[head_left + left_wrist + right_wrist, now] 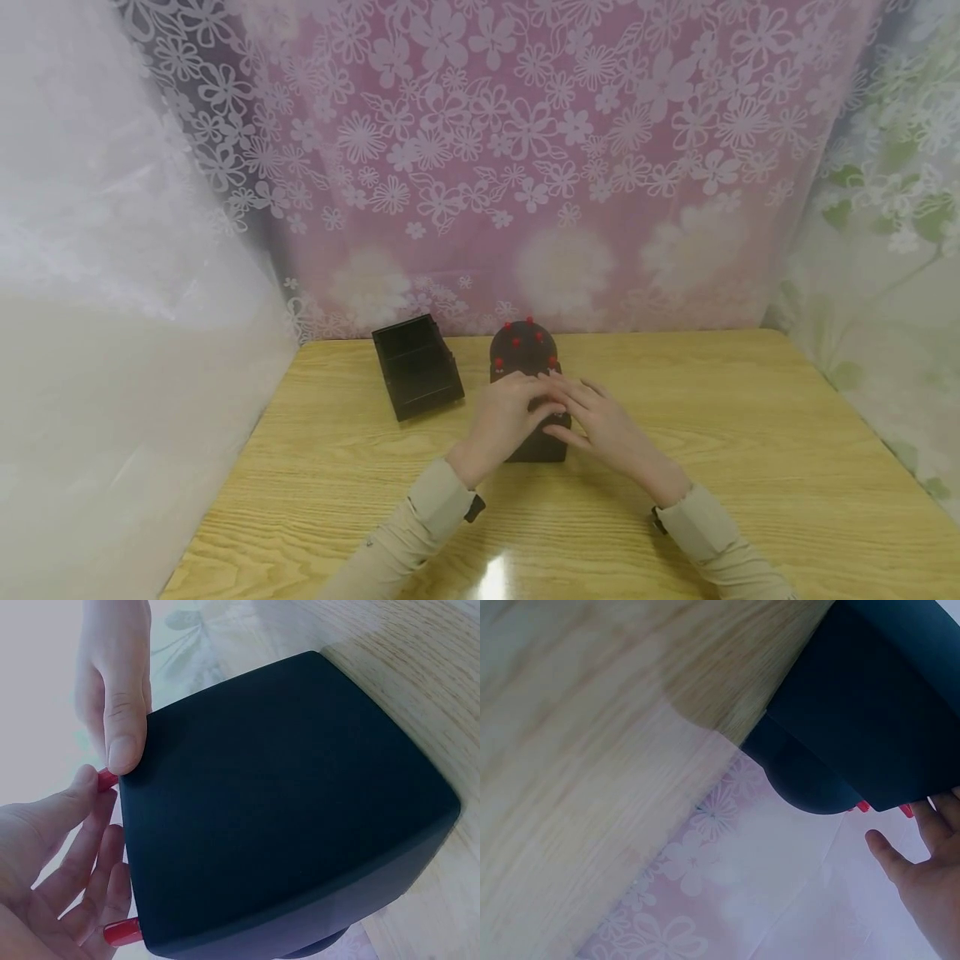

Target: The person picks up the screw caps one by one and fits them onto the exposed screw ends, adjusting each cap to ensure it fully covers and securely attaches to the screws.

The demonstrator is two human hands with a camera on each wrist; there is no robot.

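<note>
A black box-shaped stand [538,450] with a rounded back part stands on the table under both hands. Several small red pegs stick up from its back part, one red peg [516,342] near the middle. My left hand [506,421] is over the stand's top; in the left wrist view its thumb and index finger pinch a red peg [107,778] at the stand's edge. Lower on that edge another red peg [122,932] juts out. My right hand [611,433] meets the left from the other side. In the right wrist view its fingers [932,825] touch the stand's edge, thumb apart.
To the left of the stand lies a black open tray [431,408] with a divider, tilted slightly. Behind the wooden table [712,400] hangs a pink flowered curtain [487,167]. Pale sheets hang along the left and right sides.
</note>
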